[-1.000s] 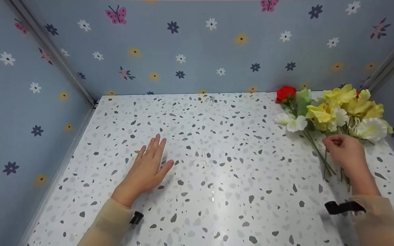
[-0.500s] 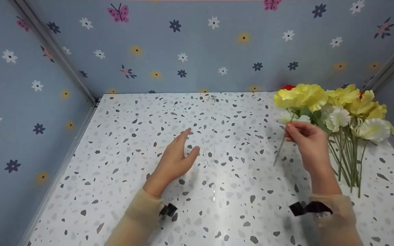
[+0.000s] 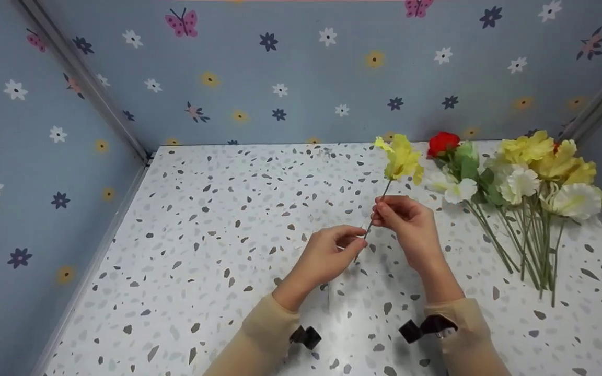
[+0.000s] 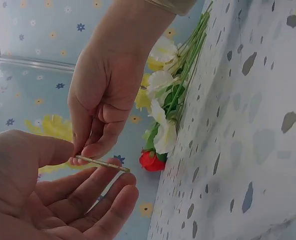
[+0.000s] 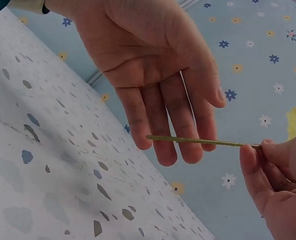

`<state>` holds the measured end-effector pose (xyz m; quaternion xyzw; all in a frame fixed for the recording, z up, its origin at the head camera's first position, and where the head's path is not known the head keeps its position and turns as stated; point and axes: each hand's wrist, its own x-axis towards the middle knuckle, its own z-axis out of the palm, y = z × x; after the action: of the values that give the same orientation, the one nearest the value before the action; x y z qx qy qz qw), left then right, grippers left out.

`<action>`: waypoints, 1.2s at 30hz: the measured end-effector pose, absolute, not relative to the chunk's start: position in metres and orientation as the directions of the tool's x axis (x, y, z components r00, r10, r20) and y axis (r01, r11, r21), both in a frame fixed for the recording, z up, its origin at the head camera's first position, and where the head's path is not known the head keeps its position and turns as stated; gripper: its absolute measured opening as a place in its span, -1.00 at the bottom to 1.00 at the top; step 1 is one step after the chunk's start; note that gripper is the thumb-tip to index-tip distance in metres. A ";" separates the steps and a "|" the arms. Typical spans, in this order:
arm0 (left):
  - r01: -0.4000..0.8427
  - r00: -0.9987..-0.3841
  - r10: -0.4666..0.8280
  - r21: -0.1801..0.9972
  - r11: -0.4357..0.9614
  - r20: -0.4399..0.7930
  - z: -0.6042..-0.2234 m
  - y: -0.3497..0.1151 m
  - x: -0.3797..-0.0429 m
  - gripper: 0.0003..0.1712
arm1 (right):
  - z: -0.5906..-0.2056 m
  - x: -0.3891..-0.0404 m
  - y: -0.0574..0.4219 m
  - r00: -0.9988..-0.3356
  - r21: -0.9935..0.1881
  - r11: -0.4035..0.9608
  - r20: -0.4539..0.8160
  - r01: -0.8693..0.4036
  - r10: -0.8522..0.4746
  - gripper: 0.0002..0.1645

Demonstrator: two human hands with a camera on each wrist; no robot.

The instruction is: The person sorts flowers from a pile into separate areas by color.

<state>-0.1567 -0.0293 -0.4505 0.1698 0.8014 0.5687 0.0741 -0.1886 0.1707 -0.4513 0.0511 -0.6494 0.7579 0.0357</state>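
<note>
A yellow artificial flower (image 3: 403, 161) with a thin stem stands tilted over the middle of the table, bloom up and away from me. My right hand (image 3: 411, 230) pinches its stem between thumb and fingertips, partway down from the bloom. The left hand (image 3: 327, 256) is at the lower end of the stem. In the right wrist view the stem (image 5: 192, 140) crosses in front of the left hand's extended fingers (image 5: 177, 115), with that thumb apart from it. The left wrist view shows the stem's cut end near those same fingertips.
A pile of artificial flowers lies at the right: a red one (image 3: 443, 143), several yellow ones (image 3: 528, 149) and white ones (image 3: 575, 201), their green stems (image 3: 536, 250) pointing toward me. A patterned blue wall (image 3: 311, 68) borders the speckled white table (image 3: 217, 209).
My right hand has taken a yellow flower from the pile and carried it left to the middle. The left hand has moved right, up to the stem's lower end.
</note>
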 end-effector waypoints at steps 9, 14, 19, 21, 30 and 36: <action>0.054 -0.935 0.355 0.991 0.125 0.006 -0.462 -0.024 -0.154 -0.83 | -0.456 -0.185 0.170 -0.991 -0.986 -0.129 0.116 -0.107 -0.067 -0.64; 0.061 -0.928 0.372 0.987 0.147 0.002 -0.463 -0.024 -0.153 -0.86 | -0.455 -0.182 0.169 -0.991 -0.995 -0.059 0.082 -0.077 -0.103 -0.64; 0.097 -0.919 0.394 0.981 0.168 0.024 -0.459 -0.027 -0.156 -0.86 | -0.447 -0.182 0.176 -0.987 -0.996 0.007 0.084 -0.086 -0.135 -0.62; 0.117 -0.917 0.398 0.973 0.199 0.029 -0.454 -0.031 -0.159 -0.86 | -0.444 -0.183 0.184 -0.985 -0.992 0.081 0.083 -0.096 -0.151 -0.62; 0.091 -0.975 0.220 0.943 0.320 0.020 -0.434 -0.124 -0.185 -0.85 | -0.438 -0.186 0.266 -1.000 -0.875 0.483 0.025 -0.030 -0.017 -0.53; 0.022 -0.996 -0.061 0.837 0.547 0.066 -0.441 -0.222 -0.200 -0.82 | -0.441 -0.180 0.323 -0.992 -0.824 0.562 -0.008 0.077 0.124 -0.42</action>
<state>-0.2001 -0.2216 -0.4414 -0.0112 0.8784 0.4758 -0.0435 -0.1801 0.3227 -0.4413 -0.0571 -0.8833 0.4646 0.0253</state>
